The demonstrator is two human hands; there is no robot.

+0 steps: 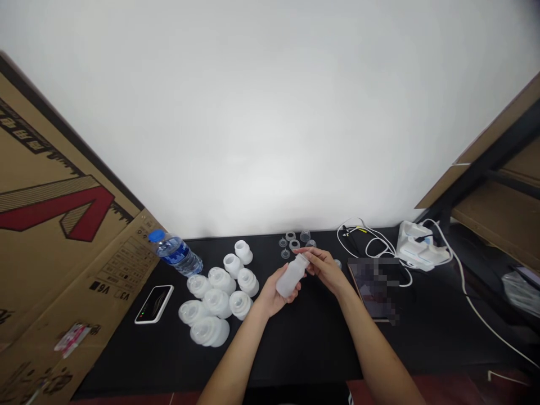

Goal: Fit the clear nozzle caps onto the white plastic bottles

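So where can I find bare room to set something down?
The black tabletop is bare between both forearms, and at front left, nearer than the white-edged black phone and frosted white plastic bottles. Those bottles crowd the space left of the left hand; small clear plastic parts lie beyond both hands; white cables sprawl at right.

The bottle (290, 278) I grip looks like smooth, matt, frosted plastic, as do the standing bottles (216, 305); the water bottle (179, 256) is clear, glossy plastic, the carton (54, 247) dull cardboard, the phone screen (154, 304) glossy, the table top (304, 349) matt, the wall (270, 112) smooth
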